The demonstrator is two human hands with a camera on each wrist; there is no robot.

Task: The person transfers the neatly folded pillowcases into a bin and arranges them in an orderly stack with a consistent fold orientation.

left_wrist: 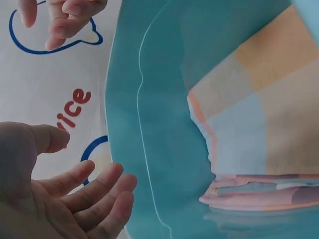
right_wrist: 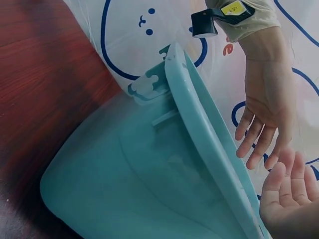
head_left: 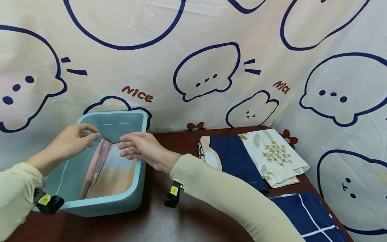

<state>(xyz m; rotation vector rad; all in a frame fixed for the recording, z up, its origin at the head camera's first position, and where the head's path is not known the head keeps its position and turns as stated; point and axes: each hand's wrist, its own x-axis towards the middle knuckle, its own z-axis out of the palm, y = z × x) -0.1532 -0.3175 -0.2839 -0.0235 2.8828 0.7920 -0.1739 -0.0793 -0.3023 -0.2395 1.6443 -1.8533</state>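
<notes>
A light-blue plastic bin [head_left: 139,188] stands on the left part of the table, inside it a folded checked cloth [head_left: 116,178] in orange, beige and pale blue. Beside that cloth, a narrow pink folded cloth [head_left: 96,161] stands on edge. Over the bin's left side, my left hand [head_left: 70,140] hovers with relaxed, slightly bent fingers and nothing in it. My right hand [head_left: 147,150] is above the right rim, palm facing the left hand, fingers extended and holding nothing. In the left wrist view, the checked cloth [left_wrist: 239,129] lies apart from both hands.
To the right on the brown table [head_left: 187,215] lie several folded cloths: a navy one [head_left: 234,158] with a cartoon print, a white floral one [head_left: 273,156], and a navy one with white lines [head_left: 311,215]. A cartoon-printed curtain [head_left: 157,74] hangs behind the table.
</notes>
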